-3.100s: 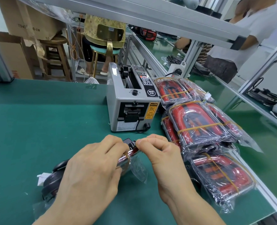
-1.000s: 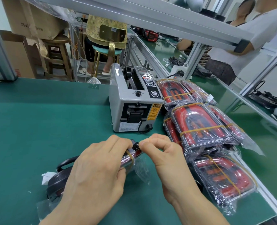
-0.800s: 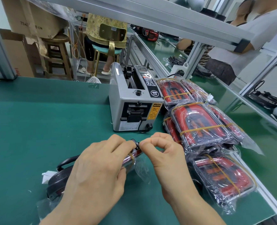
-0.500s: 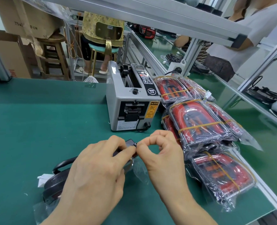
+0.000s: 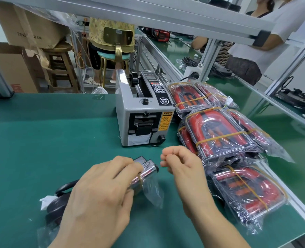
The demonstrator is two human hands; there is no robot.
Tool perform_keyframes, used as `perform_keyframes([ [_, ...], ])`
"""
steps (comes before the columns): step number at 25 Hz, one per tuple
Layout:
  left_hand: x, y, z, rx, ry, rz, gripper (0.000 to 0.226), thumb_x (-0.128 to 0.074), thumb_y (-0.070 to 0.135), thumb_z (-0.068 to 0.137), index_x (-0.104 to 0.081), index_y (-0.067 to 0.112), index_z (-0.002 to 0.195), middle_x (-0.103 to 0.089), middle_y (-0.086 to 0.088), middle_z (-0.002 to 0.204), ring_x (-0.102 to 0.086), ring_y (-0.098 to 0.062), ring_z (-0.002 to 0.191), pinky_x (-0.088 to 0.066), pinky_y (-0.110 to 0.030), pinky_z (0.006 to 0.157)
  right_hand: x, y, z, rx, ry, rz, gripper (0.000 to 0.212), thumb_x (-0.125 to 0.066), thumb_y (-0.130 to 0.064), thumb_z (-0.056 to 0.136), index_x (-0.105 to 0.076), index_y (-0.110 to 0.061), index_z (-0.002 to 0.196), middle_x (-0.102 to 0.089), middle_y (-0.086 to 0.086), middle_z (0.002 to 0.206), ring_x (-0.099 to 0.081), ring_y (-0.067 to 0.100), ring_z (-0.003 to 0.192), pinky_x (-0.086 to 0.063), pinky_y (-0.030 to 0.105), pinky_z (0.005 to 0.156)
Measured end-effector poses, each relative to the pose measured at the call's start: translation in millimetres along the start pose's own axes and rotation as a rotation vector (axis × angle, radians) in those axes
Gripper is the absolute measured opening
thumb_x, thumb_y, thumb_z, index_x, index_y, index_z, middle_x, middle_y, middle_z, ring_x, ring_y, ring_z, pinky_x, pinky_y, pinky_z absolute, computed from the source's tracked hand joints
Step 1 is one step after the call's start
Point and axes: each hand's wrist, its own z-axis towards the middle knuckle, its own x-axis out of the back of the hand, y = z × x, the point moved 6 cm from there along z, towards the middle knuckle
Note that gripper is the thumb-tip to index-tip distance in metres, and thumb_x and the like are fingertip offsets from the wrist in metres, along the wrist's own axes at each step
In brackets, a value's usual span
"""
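bagged device: middle hidden under left hand, shape unclear
right hand: fingertips together, anything pinched too small to tell
caution label: small print unreadable
bystander: cut by top edge

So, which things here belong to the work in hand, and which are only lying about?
In the job:
left hand, gripping the bagged black device
rubber band round its bag
right hand, close by, touching nothing

Lying about:
tape dispenser
stacked red packs
wooden stool
cardboard boxes
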Motion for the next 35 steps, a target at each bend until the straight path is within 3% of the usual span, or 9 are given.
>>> perform_keyframes([
  [8,-12.3,4.3,3.9,-0.04,-0.14,0.089,0.067,-0.075,0.01,0.053,-0.064,0.02,0.119,-0.06,0.0,0.093,-0.056,-0.023,0.071,-0.041,-0.032,0.064,-21.3,6.2,-2.8,0.024,-0.261,0.067,0.012,-0.061,-0.026,0.082,-0.067,-0.016,0.078,-0.067,-0.007,0.074,-0.059,0.004,0.07,-0.047,0.017,0.069],
  [11,-12.3,3.7,8.2,-0.031,-0.148,0.175,0.066,-0.089,0.021,0.051,-0.069,0.018,0.113,-0.063,-0.004,0.092,-0.061,-0.028,0.067,-0.047,-0.034,0.058,-24.8,26.0,-7.7,-0.013,-0.424,0.157,0.023,-0.058,-0.034,0.086,-0.066,-0.021,0.104,-0.07,0.0,0.102,-0.061,0.008,0.091,-0.05,0.024,0.086],
  [14,8.4,-9.4,9.4,0.086,0.029,-0.117,0.048,-0.065,0.034,0.07,-0.062,0.027,0.117,-0.06,0.009,0.11,-0.062,-0.01,0.09,-0.046,-0.023,0.08,-22.4,36.7,-18.2,0.04,-0.618,0.048,0.055,-0.072,-0.024,0.078,-0.052,-0.032,0.129,-0.063,-0.009,0.124,-0.057,0.007,0.117,-0.043,0.026,0.102],
  [16,18.7,-26.3,5.1,0.255,0.159,-0.479,0.05,-0.067,0.036,0.067,-0.063,0.037,0.117,-0.059,0.013,0.115,-0.058,-0.001,0.105,-0.041,-0.009,0.091,-8.5,18.3,-8.7,0.179,-0.53,0.034,0.061,-0.08,-0.027,0.071,-0.055,-0.034,0.126,-0.065,-0.01,0.121,-0.06,0.009,0.114,-0.044,0.024,0.099],
  [19,13.1,-45.1,-8.1,0.439,0.168,-0.929,0.062,-0.08,0.022,0.055,-0.064,0.042,0.111,-0.064,0.007,0.115,-0.062,-0.014,0.109,-0.051,-0.029,0.092,1.3,-26.6,2.6,0.451,-0.401,-0.13,0.048,-0.078,-0.035,0.072,-0.063,-0.034,0.118,-0.066,-0.012,0.113,-0.062,0.011,0.107,-0.045,0.017,0.092],
  [22,7.4,-56.8,-6.9,0.646,-0.001,-1.301,0.043,-0.059,0.006,0.071,-0.072,0.035,0.101,-0.067,0.004,0.119,-0.066,-0.016,0.107,-0.055,-0.037,0.082,-11.2,-50.4,-4.7,0.578,-0.391,-0.36,0.049,-0.078,-0.035,0.072,-0.062,-0.039,0.118,-0.061,-0.022,0.113,-0.057,0.001,0.11,-0.042,0.016,0.093],
  [26,26.9,-54.5,2.3,0.512,-0.031,-1.074,0.048,-0.075,0.022,0.06,-0.069,0.032,0.107,-0.068,0.005,0.117,-0.066,-0.011,0.106,-0.052,-0.026,0.087,-30.2,-64.7,-16.0,0.674,-0.467,-0.46,0.05,-0.074,-0.044,0.072,-0.066,-0.028,0.118,-0.055,-0.017,0.118,-0.051,0.005,0.118,-0.04,0.024,0.101],
  [29,26.8,-46.1,-3.7,0.502,0.02,-1.026,0.05,-0.083,0.027,0.053,-0.07,0.026,0.1,-0.07,0.003,0.112,-0.069,-0.016,0.096,-0.053,-0.017,0.078,-33.1,-76.3,-16.4,0.633,-0.537,-0.244,0.027,-0.076,-0.032,0.075,-0.076,-0.021,0.099,-0.062,-0.013,0.104,-0.06,0.009,0.103,-0.042,0.015,0.086],
  [35,24.0,-47.5,-4.4,0.557,0.122,-1.023,0.05,-0.087,0.015,0.051,-0.071,0.026,0.097,-0.07,0.004,0.109,-0.07,-0.015,0.092,-0.053,-0.018,0.077,-22.0,-77.6,-43.2,1.241,0.006,-0.498,0.01,-0.07,-0.014,0.082,-0.076,-0.019,0.076,-0.062,-0.009,0.085,-0.058,0.012,0.087,-0.04,0.035,0.076],
])
